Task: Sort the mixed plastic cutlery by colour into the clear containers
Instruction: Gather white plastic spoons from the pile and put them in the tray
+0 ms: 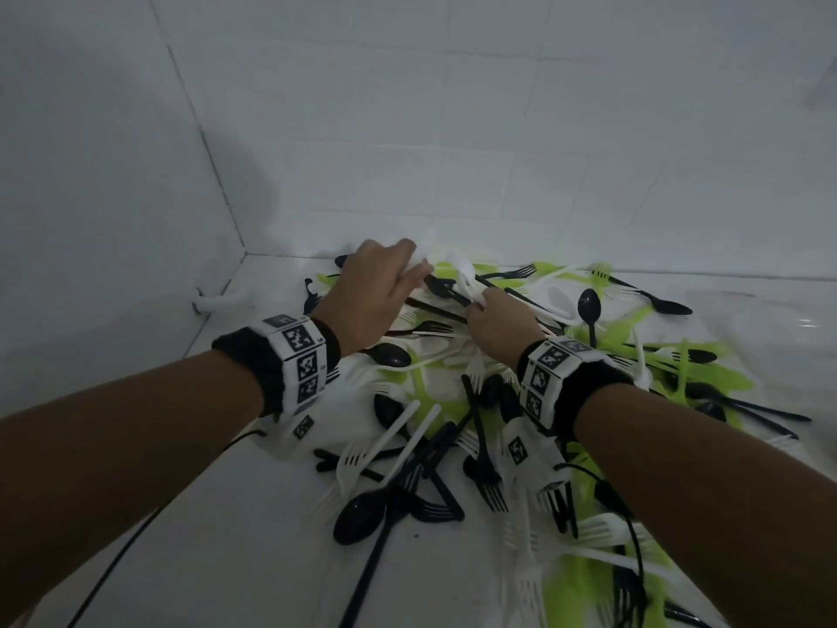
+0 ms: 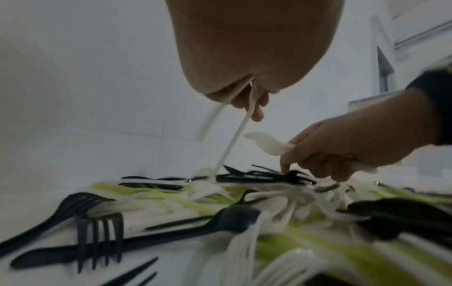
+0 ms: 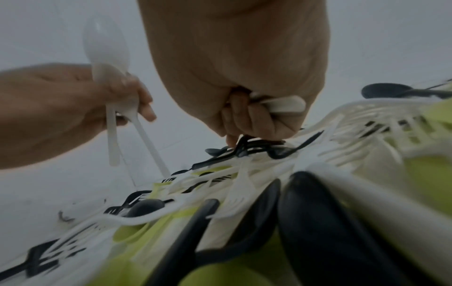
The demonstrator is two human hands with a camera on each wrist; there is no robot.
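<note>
A mixed pile of white, black and lime-green plastic cutlery [image 1: 489, 401] lies in a white tiled corner. My left hand [image 1: 414, 269] hovers over the pile's far side and grips a few white pieces, among them a white spoon [image 3: 105, 46] and long white handles [image 2: 234, 139] that hang down to the pile. Close beside it, my right hand [image 1: 480, 305] curls round another white spoon [image 2: 266, 144]. One of its fingertips [image 2: 285, 170] touches a black fork [image 2: 291, 175] on top of the heap. No clear container is in view.
Tiled walls [image 1: 453, 151] close off the far and left sides. A black cable [image 1: 117, 564] runs along the white floor under my left forearm. Black spoons [image 1: 362, 514] and forks lie loose at the pile's near edge, green pieces [image 1: 706, 373] to the right.
</note>
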